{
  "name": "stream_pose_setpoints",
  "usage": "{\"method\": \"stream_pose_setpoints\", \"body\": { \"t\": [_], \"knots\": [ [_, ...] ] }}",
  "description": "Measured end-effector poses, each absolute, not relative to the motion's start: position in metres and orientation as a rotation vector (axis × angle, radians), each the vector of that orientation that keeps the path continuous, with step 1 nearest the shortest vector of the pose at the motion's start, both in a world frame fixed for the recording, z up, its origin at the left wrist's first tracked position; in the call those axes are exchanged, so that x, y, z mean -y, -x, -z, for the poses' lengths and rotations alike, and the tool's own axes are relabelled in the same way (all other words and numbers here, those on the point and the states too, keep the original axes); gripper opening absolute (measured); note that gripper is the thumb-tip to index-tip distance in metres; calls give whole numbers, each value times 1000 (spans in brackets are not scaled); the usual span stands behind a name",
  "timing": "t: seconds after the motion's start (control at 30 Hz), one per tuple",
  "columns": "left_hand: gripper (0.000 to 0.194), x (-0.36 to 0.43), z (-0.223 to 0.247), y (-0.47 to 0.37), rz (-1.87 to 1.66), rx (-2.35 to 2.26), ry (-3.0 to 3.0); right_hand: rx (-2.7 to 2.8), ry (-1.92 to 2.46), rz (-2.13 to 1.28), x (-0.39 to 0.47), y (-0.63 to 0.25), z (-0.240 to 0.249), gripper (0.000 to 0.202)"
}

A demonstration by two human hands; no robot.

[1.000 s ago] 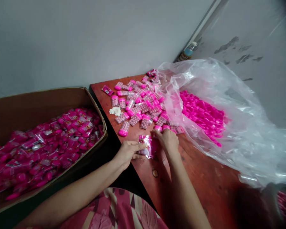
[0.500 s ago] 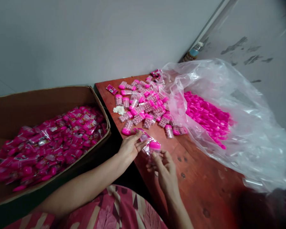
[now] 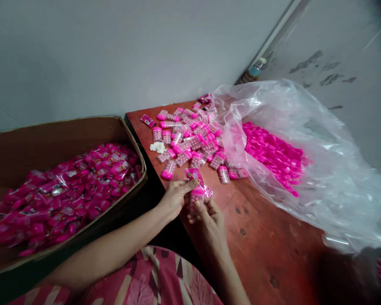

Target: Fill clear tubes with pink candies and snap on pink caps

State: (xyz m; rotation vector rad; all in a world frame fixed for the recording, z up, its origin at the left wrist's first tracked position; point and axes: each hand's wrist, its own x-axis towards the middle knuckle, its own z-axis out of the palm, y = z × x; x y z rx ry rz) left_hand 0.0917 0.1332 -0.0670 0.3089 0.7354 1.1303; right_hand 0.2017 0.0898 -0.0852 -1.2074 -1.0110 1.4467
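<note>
Between both hands, over the table's left edge, is a small clear jar of candy balls [image 3: 196, 202] with a pink cap. My right hand [image 3: 210, 220] is closed round its lower part. A pink printed wrapper sleeve [image 3: 194, 174] stands against the cap, pinched by the thumb and fingers of my left hand [image 3: 178, 197]. Whether the sleeve is partly over the jar I cannot tell. Just beyond lie several like jars [image 3: 197, 140], capped in pink, most on their sides and some upright.
Left of the table stands a cardboard box [image 3: 142, 173] holding many wrapped pink jars [image 3: 82, 186]. A clear plastic bag [image 3: 320, 169] with loose pink pieces [image 3: 273, 156] spreads across the red table [image 3: 257, 254]. A white lump [image 3: 158, 147] and a flat pink wrapper [image 3: 148, 120] lie near its left edge. A bottle [image 3: 252, 72] stands in the back corner.
The jar and the wrapper sleeve have come together, with the jar more upright and moved slightly left. My right hand has shifted left towards my left hand, whose thumb now presses on the sleeve.
</note>
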Motion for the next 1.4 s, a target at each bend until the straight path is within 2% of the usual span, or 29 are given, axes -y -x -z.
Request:
{"method": "stream_pose_setpoints", "body": {
  "t": [0.23, 0.43, 0.57, 0.73, 0.93, 1.07, 1.13, 1.23, 1.4],
  "knots": [
    [26, -134, 79, -87, -1092, -826, -560, 1145, 1333, -1245, -89, -203, 86, 17],
    [26, -132, 77, -84, -949, -756, -690, 928, 1146, -1550, -96, -209, 87, 18],
    [25, -132, 77, -85, -942, -722, -573, 840, 1118, -1516, -95, -208, 89, 20],
    [23, -132, 81, -85, -1030, -758, -441, 809, 1079, -1514, -85, -209, 88, 31],
    [21, -118, 77, -88, -979, -684, -474, 789, 1051, -1465, -95, -204, 89, 21],
    [14, -115, 66, -63, -1306, -692, -404, 850, 1145, -1408, -104, -203, 79, 22],
    [24, -117, 64, -46, -1556, -714, -400, 888, 1200, -1351, -106, -210, 75, 21],
    [40, -123, 71, -36, -1604, -919, -739, 908, 1273, -1294, -107, -224, 77, 21],
    [44, -134, 96, -71, -1044, -1274, -1993, 893, 1351, -1263, -102, -239, 86, 22]
  ]
}}
